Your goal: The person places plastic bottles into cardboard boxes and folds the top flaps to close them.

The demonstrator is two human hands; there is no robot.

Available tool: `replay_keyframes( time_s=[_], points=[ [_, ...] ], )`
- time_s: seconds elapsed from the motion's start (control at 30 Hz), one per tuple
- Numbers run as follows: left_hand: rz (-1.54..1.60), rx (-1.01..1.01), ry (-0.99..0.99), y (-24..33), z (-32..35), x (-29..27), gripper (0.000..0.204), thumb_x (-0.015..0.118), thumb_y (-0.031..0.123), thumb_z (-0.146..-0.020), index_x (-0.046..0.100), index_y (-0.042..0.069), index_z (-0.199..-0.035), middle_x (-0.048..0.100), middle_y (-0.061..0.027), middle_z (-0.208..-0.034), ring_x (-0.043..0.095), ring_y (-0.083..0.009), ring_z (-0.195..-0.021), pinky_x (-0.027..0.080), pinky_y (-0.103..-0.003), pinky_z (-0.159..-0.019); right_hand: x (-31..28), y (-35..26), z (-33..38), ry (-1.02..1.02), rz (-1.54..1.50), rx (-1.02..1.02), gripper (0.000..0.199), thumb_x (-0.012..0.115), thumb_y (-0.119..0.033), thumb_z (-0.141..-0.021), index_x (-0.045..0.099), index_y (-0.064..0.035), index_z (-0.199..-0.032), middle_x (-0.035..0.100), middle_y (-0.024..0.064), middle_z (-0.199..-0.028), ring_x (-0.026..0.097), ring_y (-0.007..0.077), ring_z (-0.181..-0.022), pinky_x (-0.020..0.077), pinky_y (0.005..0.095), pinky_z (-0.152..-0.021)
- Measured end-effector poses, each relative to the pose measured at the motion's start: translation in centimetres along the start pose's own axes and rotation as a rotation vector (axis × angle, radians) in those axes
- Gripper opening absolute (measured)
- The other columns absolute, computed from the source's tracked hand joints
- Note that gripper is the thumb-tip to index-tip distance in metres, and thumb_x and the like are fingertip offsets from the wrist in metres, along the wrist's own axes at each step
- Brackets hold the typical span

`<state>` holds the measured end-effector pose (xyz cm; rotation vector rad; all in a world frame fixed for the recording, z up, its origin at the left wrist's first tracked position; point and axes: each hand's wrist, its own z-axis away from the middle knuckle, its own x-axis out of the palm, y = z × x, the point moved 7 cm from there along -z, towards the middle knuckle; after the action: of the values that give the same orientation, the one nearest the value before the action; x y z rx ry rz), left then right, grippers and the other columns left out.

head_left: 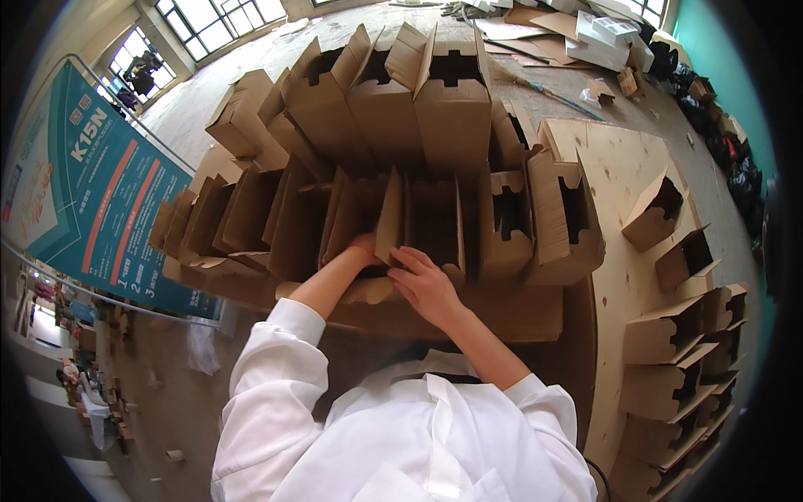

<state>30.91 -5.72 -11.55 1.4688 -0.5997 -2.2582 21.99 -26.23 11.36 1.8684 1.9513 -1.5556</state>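
Both hands work at one open cardboard box [422, 222] standing in the front row of a packed stack of boxes [393, 109]: the right hand [427, 284] lies flat with fingers spread against the box's lower flap, pressing rather than gripping, while the left hand [364, 249] is tucked behind the left flap, its fingers hidden so its hold cannot be told. The box stands on a plywood table [623, 167], with more folded boxes [677, 335] ranged along the right edge.

Left hand [365, 248] half hidden behind cardboard flap [390, 219]
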Motion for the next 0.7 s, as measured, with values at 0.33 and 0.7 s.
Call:
replay_keyframes(
  time_s=[0.33,0.7],
  points=[
    [-0.055,-0.215,-0.039,14.7,9.6,-16.2,0.088,0.06,0.045,-0.083,0.021,0.004,-0.15,0.062,-0.0213,-0.121,0.058,-0.028,-0.115,0.046,-0.033,-0.093,0.3,0.0,0.7,-0.051,0.288,-0.051,0.01,0.067,-0.008,-0.072,0.063,-0.0019,-0.079,0.052,0.0144,-0.125,0.04,0.0313,-0.131,0.0433,0.044,-0.098],
    [0.71,-0.024,-0.147,23.7,14.3,-22.4,0.073,0.055,0.025,-0.092,0.017,0.007,-0.151,0.064,-0.0136,-0.108,0.063,-0.0181,-0.092,0.052,-0.031,-0.084,-3.5,-0.5,1.0,0.086,0.49,0.066,0.046,0.072,-0.018,-0.073,0.059,-0.005,-0.116,0.054,0.0128,-0.126,0.044,0.0279,-0.127,0.0323,0.0415,-0.108]
  ],
)
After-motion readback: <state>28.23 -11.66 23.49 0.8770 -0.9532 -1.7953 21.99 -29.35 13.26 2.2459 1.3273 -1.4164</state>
